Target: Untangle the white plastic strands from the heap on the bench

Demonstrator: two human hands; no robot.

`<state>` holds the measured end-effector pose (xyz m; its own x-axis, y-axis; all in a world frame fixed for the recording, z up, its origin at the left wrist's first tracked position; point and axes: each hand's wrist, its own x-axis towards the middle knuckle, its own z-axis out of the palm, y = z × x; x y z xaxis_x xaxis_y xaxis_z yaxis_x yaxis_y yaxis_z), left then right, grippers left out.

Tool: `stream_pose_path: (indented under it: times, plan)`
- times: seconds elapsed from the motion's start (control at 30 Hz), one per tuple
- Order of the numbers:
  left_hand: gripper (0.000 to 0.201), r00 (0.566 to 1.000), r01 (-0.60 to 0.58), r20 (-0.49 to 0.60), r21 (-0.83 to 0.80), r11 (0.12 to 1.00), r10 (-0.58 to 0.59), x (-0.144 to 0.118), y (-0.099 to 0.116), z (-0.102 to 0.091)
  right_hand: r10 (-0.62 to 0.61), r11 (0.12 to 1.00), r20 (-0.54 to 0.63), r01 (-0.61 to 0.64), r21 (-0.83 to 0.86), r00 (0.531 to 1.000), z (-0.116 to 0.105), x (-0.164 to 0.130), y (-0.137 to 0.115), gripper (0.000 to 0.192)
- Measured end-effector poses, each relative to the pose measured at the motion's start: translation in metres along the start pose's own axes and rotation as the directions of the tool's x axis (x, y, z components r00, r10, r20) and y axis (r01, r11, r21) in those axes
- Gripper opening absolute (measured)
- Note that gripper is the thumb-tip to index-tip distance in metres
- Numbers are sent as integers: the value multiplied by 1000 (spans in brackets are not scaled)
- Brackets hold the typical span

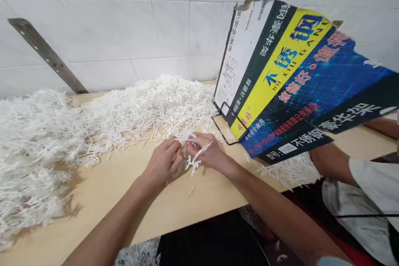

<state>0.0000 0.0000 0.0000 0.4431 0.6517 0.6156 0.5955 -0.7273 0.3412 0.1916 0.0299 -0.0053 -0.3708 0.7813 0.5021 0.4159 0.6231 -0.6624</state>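
Tabletop point(102, 199): both hands pinch white sticks point(195, 158) pointing rightward.

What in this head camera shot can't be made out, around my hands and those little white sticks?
- Head view: how many white sticks the left hand and right hand pinch; the fingers cover them.
- Head view: the table behind the printed cardboard panel, which screens it.
- Head view: the co-worker's hands; that panel hides them, only a forearm shows.
- Head view: the stick pile runs off the left edge.
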Motion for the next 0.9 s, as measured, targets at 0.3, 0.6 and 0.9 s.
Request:
stream_pose_path:
  times: [0.3, 0.6, 0.9]
  plan:
    - [14, 973, -40, -226, 34, 999, 47, -4, 3, 4, 380, 869, -148, -297, 396, 913, -32, 14, 7, 39]
    - [17, 967, -5, -251, 131, 991, 38, -4, 4, 7, 357, 750, 105, -351, 561, 928, -6, 4, -18, 47]
    - [11, 954, -91, -216, 448, 890, 207, -1, 6, 5, 333, 746, 130, -346, 569, 934, -1, 2, -16, 47]
